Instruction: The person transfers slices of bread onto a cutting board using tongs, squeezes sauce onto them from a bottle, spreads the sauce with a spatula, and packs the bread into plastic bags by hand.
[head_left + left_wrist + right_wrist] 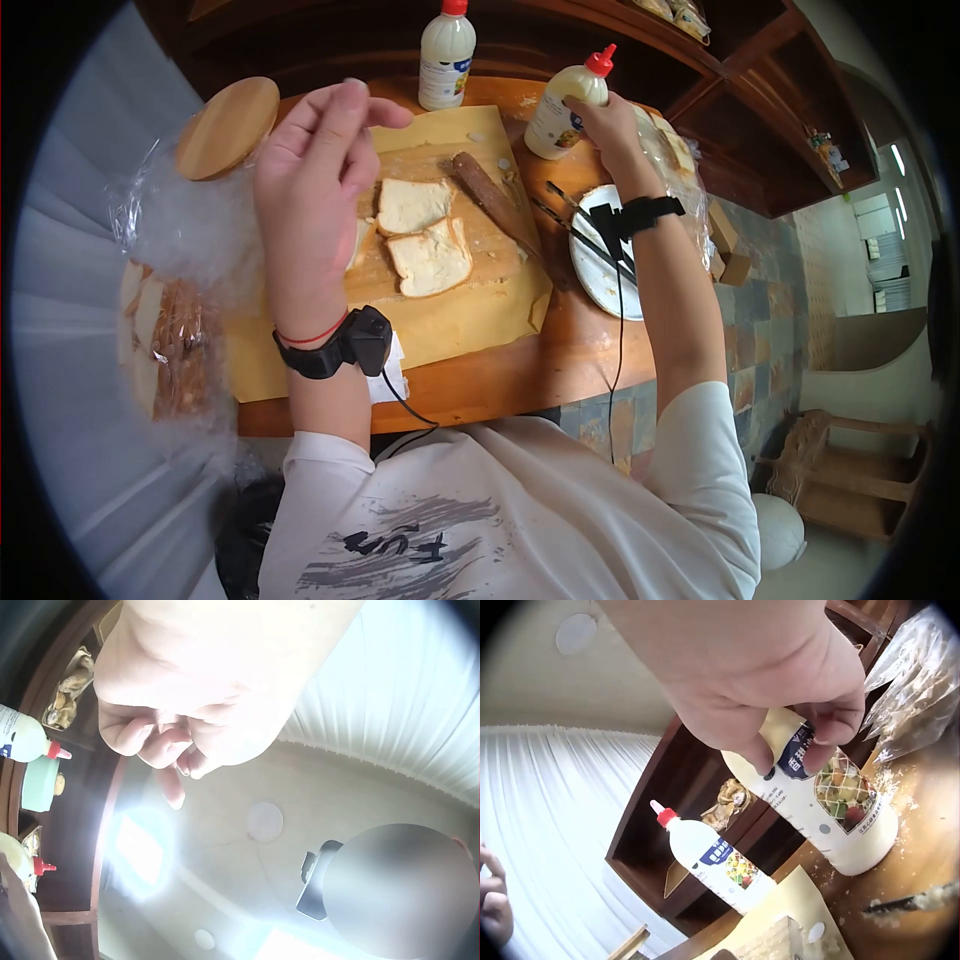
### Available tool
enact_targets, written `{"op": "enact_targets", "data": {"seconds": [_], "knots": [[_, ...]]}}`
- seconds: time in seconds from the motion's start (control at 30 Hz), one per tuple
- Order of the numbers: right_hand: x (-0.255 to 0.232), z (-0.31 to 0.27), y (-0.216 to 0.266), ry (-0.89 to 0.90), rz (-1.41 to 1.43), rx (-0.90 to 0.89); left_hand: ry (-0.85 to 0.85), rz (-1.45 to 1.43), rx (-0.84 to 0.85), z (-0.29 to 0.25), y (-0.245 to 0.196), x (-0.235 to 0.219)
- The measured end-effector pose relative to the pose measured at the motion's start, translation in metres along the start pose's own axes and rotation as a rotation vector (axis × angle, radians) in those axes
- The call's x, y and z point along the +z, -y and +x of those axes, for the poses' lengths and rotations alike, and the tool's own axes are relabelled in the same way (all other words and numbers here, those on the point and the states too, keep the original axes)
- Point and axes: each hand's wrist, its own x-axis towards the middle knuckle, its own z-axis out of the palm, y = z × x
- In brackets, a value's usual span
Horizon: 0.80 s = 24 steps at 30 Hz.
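Note:
My right hand [612, 130] grips a white squeeze bottle [556, 124] with a red cap at the table's back right; in the right wrist view its fingers curl round the bottle [847, 825], whose base is at the tabletop. My left hand [315, 190] is raised over the left part of the board, palm turned up, fingers loosely curled and holding nothing, as the left wrist view shows the hand [187, 690] too. Below and between the hands, bread slices [432, 262] lie on the wooden board [375, 290], beside a brown stick-like piece [488, 196].
A second bottle [446, 62] stands behind the board. On the right, a white plate [597, 280] carries black-handled tongs [580, 230]. Bagged bread [180, 340] is at the left, near a round wooden lid [228, 128]. Yellow paper [480, 325] lies under the board.

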Motion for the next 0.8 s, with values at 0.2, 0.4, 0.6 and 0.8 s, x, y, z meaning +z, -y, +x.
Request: {"op": "enact_targets", "data": {"seconds": [0.2, 0.4, 0.6, 0.8], "knots": [[-0.013, -0.037, 0.017, -0.168, 0.213, -0.155, 0.025, 0.02, -0.051, 0.002, 0.001, -0.004], [-0.027, -0.099, 0.037, 0.01, 0.84, 0.043, 0.034, 0.082, -0.095, 0.003, 0.003, 0.001], [-0.031, -0.156, 0.073, 0.319, 0.914, 0.257, 0.022, 0.148, -0.092, 0.0, 0.006, 0.004], [-0.026, -0.163, 0.088, 0.357, 1.252, 0.146, -0.011, 0.284, -0.089, -0.008, 0.002, 0.014]]}}
